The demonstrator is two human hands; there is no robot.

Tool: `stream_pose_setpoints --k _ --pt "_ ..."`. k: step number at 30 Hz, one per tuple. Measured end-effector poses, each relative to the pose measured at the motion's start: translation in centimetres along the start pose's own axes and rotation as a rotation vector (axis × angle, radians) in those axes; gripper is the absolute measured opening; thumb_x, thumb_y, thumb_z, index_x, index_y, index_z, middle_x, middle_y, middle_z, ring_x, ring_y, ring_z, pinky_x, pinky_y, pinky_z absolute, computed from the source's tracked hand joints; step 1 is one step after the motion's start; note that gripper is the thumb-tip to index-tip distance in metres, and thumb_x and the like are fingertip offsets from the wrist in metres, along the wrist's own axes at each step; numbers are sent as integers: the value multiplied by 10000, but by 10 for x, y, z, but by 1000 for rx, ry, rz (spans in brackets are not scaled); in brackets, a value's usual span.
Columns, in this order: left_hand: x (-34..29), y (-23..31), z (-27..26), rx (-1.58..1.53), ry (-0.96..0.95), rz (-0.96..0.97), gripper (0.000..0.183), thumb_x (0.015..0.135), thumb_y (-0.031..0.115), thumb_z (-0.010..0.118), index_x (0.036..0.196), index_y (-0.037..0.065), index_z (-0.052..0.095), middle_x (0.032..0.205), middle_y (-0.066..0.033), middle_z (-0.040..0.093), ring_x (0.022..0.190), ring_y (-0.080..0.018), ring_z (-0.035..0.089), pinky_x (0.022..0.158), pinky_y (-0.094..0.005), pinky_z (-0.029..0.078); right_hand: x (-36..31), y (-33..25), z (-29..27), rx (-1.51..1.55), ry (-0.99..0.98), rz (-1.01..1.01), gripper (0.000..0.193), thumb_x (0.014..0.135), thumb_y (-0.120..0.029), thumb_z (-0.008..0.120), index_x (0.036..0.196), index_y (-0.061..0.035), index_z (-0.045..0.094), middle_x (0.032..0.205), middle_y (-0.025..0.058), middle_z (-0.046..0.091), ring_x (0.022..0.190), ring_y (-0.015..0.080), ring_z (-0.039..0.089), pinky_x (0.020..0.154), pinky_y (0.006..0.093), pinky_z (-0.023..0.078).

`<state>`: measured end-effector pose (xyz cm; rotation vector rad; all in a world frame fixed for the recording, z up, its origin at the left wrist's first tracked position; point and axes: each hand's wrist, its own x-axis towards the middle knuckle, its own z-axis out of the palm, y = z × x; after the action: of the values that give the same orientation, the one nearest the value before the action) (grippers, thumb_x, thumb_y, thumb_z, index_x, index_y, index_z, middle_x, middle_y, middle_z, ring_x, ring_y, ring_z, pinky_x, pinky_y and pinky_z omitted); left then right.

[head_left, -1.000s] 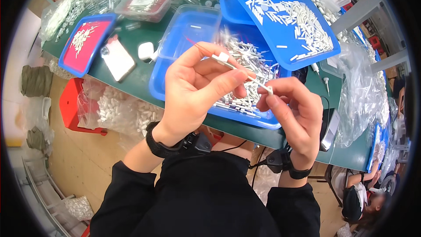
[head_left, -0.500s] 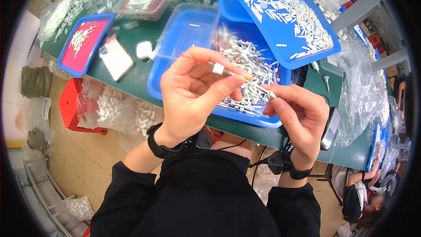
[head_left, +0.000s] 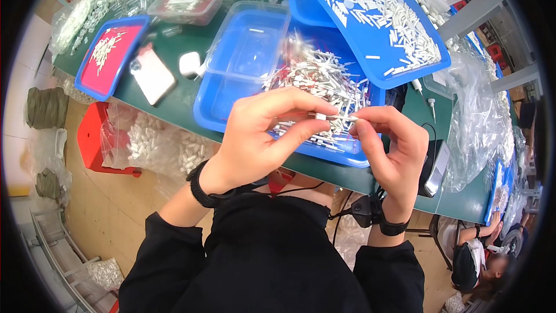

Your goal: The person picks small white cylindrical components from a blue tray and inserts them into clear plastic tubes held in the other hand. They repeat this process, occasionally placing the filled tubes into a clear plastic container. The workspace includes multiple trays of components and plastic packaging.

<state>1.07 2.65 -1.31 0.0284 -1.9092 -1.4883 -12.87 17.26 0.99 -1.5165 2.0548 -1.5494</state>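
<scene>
Above the heap of thin white sticks, my left hand (head_left: 266,130) and my right hand (head_left: 397,145) meet at a slim white stick (head_left: 341,117). The left thumb and fingers close around its left part, where a small white block (head_left: 319,116) shows between them. At the stick's right end, my right thumb and forefinger pinch it. Below lies the blue tray (head_left: 208,104), filled with a pile of similar white sticks (head_left: 330,81), some with reddish bits. How the block and stick join is too small to tell.
A second blue tray (head_left: 370,72) with short white tubes overlaps the pile's tray at the right. A clear plastic box (head_left: 223,52) stands at its left. Further left are a phone (head_left: 153,78), a white case (head_left: 189,64) and a red-lined tray (head_left: 101,81). A person sits at lower right.
My left hand has moved right and slightly down, closer to my right hand. The stick was slanted and now lies nearly level. The reddish thin tip at its left no longer shows.
</scene>
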Motion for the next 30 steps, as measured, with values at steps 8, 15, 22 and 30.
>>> stream_pose_setpoints --k 8,15,22,30 --pt "2 7 0 155 37 18 205 802 -117 632 964 -27 720 814 -131 712 726 -185 710 632 -246 548 5 0 10 -166 19 -301 184 730 62 713 887 -32 691 758 67 666 653 199 622 575 293 480" --pt "-2 12 2 132 64 -15 179 827 -107 625 961 -32 718 814 -127 711 700 -185 711 621 -244 553 2 -3 12 -130 11 -266 191 728 59 718 892 -37 699 750 67 668 632 194 615 560 288 473" --pt "-7 22 2 110 57 -130 178 834 -118 611 951 -33 715 816 -133 708 708 -177 710 626 -240 557 1 0 17 -271 87 -531 203 680 101 699 850 -6 672 722 47 655 605 184 613 505 280 458" --pt "-10 22 -2 59 44 -172 138 834 -133 610 936 -76 684 832 -140 707 727 -178 707 639 -250 566 1 -5 15 -304 -27 -434 255 651 -10 770 886 -8 671 789 42 679 584 180 587 499 275 458"
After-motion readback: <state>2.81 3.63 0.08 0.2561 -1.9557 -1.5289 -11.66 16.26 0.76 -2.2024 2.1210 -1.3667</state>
